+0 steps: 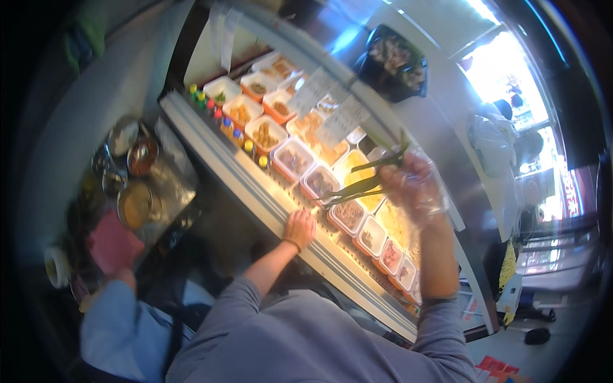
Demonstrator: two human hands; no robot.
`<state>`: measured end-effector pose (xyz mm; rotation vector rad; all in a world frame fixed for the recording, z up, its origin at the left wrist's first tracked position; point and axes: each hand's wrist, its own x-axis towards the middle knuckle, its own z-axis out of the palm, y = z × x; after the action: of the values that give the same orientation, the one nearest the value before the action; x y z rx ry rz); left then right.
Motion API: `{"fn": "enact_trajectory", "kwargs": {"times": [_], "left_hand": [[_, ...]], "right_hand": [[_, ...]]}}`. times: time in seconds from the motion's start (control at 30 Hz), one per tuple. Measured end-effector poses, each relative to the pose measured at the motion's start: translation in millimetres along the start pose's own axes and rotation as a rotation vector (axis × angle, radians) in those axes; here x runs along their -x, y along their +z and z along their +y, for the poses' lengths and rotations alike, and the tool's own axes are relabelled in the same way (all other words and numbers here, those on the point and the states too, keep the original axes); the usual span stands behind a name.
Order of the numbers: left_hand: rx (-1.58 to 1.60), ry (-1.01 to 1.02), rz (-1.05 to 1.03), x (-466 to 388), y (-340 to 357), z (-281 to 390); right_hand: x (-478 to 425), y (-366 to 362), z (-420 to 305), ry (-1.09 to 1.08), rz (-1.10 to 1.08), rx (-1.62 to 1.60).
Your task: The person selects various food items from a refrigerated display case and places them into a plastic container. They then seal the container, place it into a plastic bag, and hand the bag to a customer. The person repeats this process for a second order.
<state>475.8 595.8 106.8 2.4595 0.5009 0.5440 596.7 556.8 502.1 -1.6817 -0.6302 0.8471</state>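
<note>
My right hand [407, 186], in a clear plastic glove, is raised over the far side of a lit glass-fronted food display case. A bunch of long green leafy stalks [354, 189] is held in it, with ends jutting out on both sides. My left hand [300, 227] is bare and rests on the near metal ledge [249, 198] of the case, with nothing seen in it. Below the greens sit white-and-orange tubs, among them one of pale shredded food [348, 214] and one of dark pieces [322, 184]. Yellow food [357, 167] lies partly behind the greens.
Small bottles with coloured caps [234, 134] line the case's near left. Paper sheets with writing [337, 119] hang at the glass. A black tray of food [395, 62] stands beyond. To my left, a co-worker's hand is by a pink cloth or bag [115, 242] near metal pots [136, 206].
</note>
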Motion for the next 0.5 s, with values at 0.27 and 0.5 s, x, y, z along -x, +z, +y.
{"fn": "enact_trajectory", "kwargs": {"times": [0.27,0.5], "left_hand": [[0.036,0.033,0.061,-3.4,-9.5,1.3],[0.075,0.048,0.042,-1.9,-4.5,7.7]], "right_hand": [[-90.0,-52.2,-177.5,-0.408,0.055,0.469],[-203.3,-115.9,-143.5,-0.060,-0.023,0.737]]}}
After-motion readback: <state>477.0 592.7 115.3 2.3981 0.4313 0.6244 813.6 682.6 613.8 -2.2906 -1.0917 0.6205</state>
